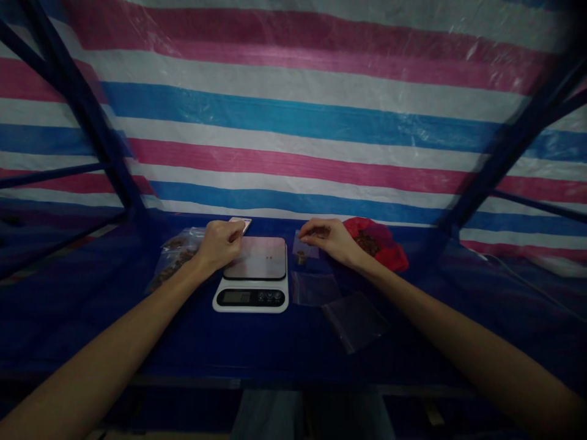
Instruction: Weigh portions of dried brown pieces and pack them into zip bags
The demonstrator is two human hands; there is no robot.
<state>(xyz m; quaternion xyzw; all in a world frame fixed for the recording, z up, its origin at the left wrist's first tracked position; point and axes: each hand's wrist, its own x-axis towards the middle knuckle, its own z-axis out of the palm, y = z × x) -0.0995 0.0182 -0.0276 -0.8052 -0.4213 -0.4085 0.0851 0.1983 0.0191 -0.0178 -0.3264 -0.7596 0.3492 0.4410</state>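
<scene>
My left hand (222,245) is closed at the left edge of the kitchen scale (250,297), its fingers curled at the platform; whatever they hold, if anything, is hidden. A few tiny brown bits (269,258) lie on the scale's platform. My right hand (334,239) has its thumb and fingertips drawn together in a pinch, just above a small container (301,259) with brown pieces in it. Anything in that pinch is too small to make out. A red bag (398,255) holding brown pieces lies open beyond my right wrist.
A zip bag of brown pieces (172,263) lies left of my left hand. Flat clear zip bags (355,321) rest on the blue table (266,348). A card-like object (247,223) is behind the scale. Blue frame posts (103,128) and a striped sheet (293,116) enclose the back.
</scene>
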